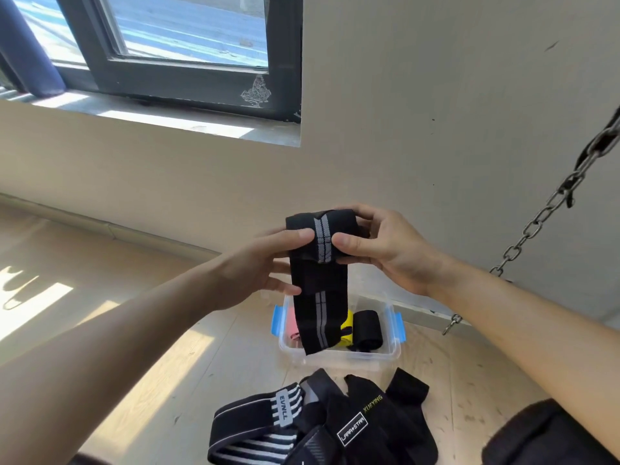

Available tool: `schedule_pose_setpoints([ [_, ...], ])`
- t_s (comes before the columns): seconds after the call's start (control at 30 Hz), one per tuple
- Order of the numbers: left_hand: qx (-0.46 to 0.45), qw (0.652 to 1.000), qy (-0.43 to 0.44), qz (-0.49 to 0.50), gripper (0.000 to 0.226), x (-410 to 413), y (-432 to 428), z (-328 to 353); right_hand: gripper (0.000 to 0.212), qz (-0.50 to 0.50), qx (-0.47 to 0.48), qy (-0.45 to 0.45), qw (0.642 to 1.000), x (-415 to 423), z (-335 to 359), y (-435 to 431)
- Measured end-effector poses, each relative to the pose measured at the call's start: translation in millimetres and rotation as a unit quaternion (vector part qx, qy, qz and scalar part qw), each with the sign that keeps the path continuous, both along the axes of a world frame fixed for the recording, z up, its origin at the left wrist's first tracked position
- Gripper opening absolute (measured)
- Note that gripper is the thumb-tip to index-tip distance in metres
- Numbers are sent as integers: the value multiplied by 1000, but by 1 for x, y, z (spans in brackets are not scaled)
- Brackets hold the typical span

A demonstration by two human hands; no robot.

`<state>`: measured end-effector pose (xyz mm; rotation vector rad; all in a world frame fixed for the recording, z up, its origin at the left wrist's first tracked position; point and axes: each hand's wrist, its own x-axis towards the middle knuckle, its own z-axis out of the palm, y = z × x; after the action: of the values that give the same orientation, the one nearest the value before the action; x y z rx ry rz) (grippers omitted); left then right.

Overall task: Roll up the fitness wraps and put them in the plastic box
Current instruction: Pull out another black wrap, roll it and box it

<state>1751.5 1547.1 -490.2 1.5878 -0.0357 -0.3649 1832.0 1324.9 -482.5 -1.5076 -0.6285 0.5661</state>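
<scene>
A black fitness wrap with a grey centre stripe (318,297) is held up in the air, its top end partly rolled. My left hand (265,263) pinches the roll from the left, and my right hand (379,246) grips it from the right. The loose tail hangs down over the clear plastic box with blue clips (392,350), which stands on the floor below. Inside the box lie a pink roll (291,325), a yellow roll (347,328) and a black roll (367,327). A pile of unrolled black wraps (322,421) lies on the floor in front of the box.
A metal chain (536,226) hangs slantwise at the right, ending near the floor by the box. A beige wall with a dark-framed window (188,62) rises behind. Pale wooden floor (151,380) lies to the left, partly sunlit. A dark object (550,437) sits at the bottom right.
</scene>
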Motion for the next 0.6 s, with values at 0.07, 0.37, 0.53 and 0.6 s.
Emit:
schedule_pose_setpoints([
  [0.07, 8, 1000, -10, 22, 52, 0, -2, 1, 51, 1, 10, -8, 1000, 0, -2, 1],
  [0.37, -11, 996, -25, 85, 49, 2, -3, -1, 65, 16, -58, -50, 997, -3, -4, 3],
  [0.53, -47, 992, -56, 102, 53, 3, -5, 2, 43, 60, -98, 43, 992, -3, 1, 1],
  [0.6, -43, 991, -68, 110, 55, 3, -6, 1, 44, 50, -92, 64, 992, -5, 3, 2],
])
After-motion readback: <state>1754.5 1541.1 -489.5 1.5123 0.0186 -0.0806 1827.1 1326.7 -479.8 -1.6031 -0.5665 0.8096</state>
